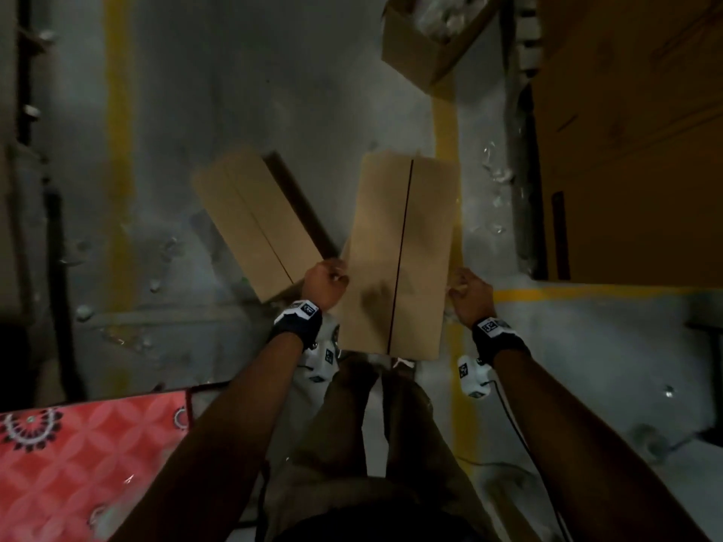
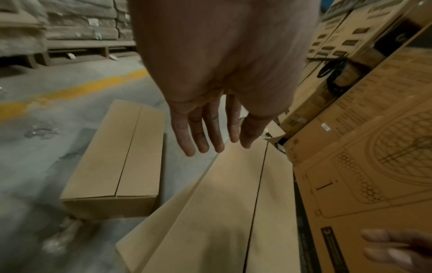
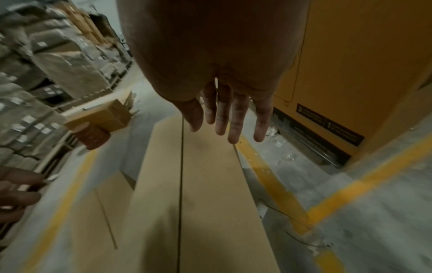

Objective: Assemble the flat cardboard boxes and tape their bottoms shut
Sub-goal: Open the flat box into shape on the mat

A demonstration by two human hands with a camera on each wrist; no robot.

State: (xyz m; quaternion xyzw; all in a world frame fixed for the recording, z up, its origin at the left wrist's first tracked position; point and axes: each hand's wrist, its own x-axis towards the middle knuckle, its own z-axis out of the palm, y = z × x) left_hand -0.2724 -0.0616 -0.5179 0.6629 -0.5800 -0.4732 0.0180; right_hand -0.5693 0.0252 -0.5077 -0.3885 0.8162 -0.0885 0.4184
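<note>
A long brown cardboard box (image 1: 395, 252) lies on the grey floor in front of me, its two flaps folded shut with a dark seam down the middle. My left hand (image 1: 326, 281) is at its left edge and my right hand (image 1: 467, 289) at its right edge. The wrist views show the left fingers (image 2: 210, 134) and right fingers (image 3: 233, 122) straight and relaxed over the box (image 2: 222, 212), holding nothing. Whether they touch it I cannot tell. A second box (image 1: 254, 224) of the same kind lies at an angle to the left, flaps also closed.
Large printed cartons (image 1: 626, 150) stand close on the right. An open carton with plastic inside (image 1: 426, 45) sits at the far end. A red patterned mat (image 1: 86, 463) lies at near left. Yellow lines (image 1: 119, 150) and plastic scraps mark the floor. Pallets of sacks (image 2: 58, 27) stand beyond.
</note>
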